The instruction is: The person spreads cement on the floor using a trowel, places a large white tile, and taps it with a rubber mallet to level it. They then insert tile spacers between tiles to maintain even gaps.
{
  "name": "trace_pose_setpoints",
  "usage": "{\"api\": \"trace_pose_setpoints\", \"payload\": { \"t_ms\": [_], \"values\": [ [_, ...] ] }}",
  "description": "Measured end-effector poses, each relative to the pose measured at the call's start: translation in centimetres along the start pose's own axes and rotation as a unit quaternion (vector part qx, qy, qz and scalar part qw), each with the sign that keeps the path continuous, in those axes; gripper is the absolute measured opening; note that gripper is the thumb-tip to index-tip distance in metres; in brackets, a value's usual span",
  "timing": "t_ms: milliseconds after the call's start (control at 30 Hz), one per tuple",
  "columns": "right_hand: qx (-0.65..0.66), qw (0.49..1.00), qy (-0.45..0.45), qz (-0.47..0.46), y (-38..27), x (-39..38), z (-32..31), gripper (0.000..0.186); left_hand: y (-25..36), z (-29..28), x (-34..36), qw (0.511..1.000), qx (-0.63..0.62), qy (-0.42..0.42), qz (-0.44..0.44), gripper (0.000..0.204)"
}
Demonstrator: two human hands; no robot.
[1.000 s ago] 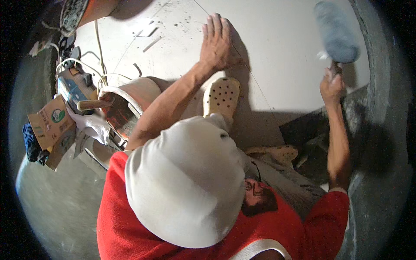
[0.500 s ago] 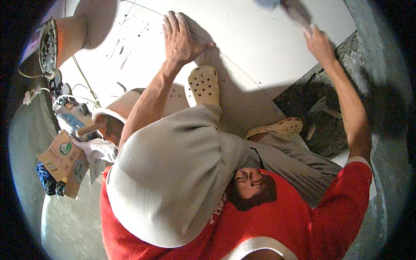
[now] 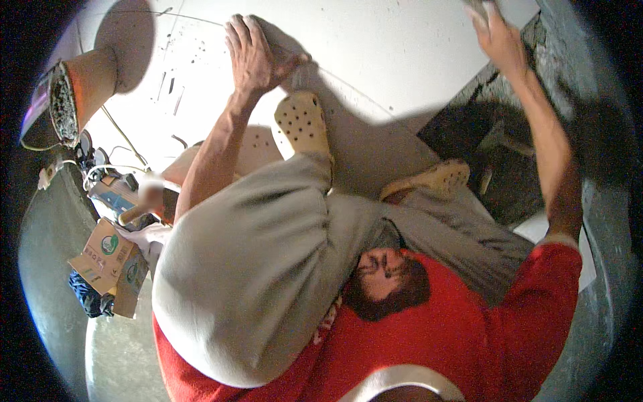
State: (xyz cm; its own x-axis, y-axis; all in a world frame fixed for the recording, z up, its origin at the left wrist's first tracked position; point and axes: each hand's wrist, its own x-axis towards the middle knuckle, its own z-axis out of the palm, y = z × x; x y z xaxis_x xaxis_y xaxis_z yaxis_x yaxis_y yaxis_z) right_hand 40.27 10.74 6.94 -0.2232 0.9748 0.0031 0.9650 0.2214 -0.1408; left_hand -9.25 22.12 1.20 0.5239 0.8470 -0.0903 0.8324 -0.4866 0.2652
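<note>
My left hand (image 3: 249,57) lies palm down on a large white floor tile (image 3: 375,47), fingers extended and thumb out, holding nothing. My right hand (image 3: 501,40) grips the handle of a mallet (image 3: 479,8) at the top edge, whose head is cut off from view. A cream perforated clog (image 3: 301,120) on my foot is just below my left hand. Below my right hand, along the tile's edge, is a dark, rough untiled strip (image 3: 462,134) with small loose pieces in it.
At the left stand an orange bucket (image 3: 92,77) crusted with grey material and a second bucket (image 3: 191,161) with a wooden-handled tool. Cords, torn cardboard (image 3: 100,254) and dark blue cloth (image 3: 90,295) lie nearby. A grey wall (image 3: 599,228) runs along the right.
My right hand has moved up and forward, carrying the mallet mostly out of view. The view has shifted, and my left hand stays spread on the tile.
</note>
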Motion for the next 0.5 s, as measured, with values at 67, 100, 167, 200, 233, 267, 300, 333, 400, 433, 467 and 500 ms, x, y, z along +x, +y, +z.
{"api": "trace_pose_setpoints", "payload": {
  "t_ms": [67, 100, 167, 200, 233, 267, 300, 333, 400, 433, 467, 500],
  "values": [
    [0.061, 0.990, 0.109, -0.070, 0.4, 0.0, 0.6, 0.035, 0.4, -0.6, -0.3, 1.000, -0.007, -0.001, -0.004, 0.150],
    [0.107, 0.985, 0.091, -0.098, 0.8, 0.2, 0.8, 0.029, 0.6, -0.8, -0.2, 1.000, 0.016, -0.001, -0.004, 0.150],
    [-0.142, 0.977, 0.011, -0.158, 1.4, 0.7, 1.1, 0.028, 0.9, -1.1, -0.1, 1.000, -0.005, 0.003, -0.009, 0.148],
    [-0.054, 0.998, -0.030, -0.011, 1.9, 1.3, 1.0, 0.028, 0.9, -1.2, -0.1, 1.000, -0.015, 0.003, -0.014, 0.148],
    [0.025, 0.989, -0.044, 0.142, 1.9, 1.1, 0.9, 0.029, 1.0, -1.2, -0.3, 1.000, -0.014, -0.001, -0.018, 0.146],
    [0.034, 0.994, 0.003, 0.107, 2.2, 1.5, 0.8, 0.030, 0.9, -1.1, -0.3, 1.000, -0.010, 0.009, -0.023, 0.145],
    [0.049, 0.994, 0.036, 0.092, 1.9, 1.1, 0.8, 0.032, 0.8, -1.0, -0.4, 1.000, -0.011, -0.004, -0.016, 0.144],
    [0.063, 0.993, 0.075, 0.071, 2.0, 1.3, 0.7, 0.034, 0.7, -0.8, -0.3, 1.000, -0.009, -0.008, -0.012, 0.144],
    [0.030, 0.993, 0.005, 0.112, 0.6, 0.2, 1.3, 0.035, 0.6, -0.3, 0.0, 1.000, 0.014, -0.012, -0.015, 0.144],
    [0.025, 0.981, -0.104, 0.165, 0.1, 0.0, 1.8, 0.035, 0.8, -0.1, 0.2, 1.000, 0.025, -0.007, -0.011, 0.145],
    [0.040, 0.983, -0.043, 0.172, -0.9, -0.4, 2.5, 0.036, 0.7, 0.1, 1.5, 0.998, 0.045, -0.044, -0.024, 0.147],
    [0.034, 0.976, -0.040, 0.213, -1.2, -0.5, 2.8, 0.036, 0.7, 0.0, 3.1, 0.998, 0.052, -0.012, 0.014, 0.149]
  ]
}}
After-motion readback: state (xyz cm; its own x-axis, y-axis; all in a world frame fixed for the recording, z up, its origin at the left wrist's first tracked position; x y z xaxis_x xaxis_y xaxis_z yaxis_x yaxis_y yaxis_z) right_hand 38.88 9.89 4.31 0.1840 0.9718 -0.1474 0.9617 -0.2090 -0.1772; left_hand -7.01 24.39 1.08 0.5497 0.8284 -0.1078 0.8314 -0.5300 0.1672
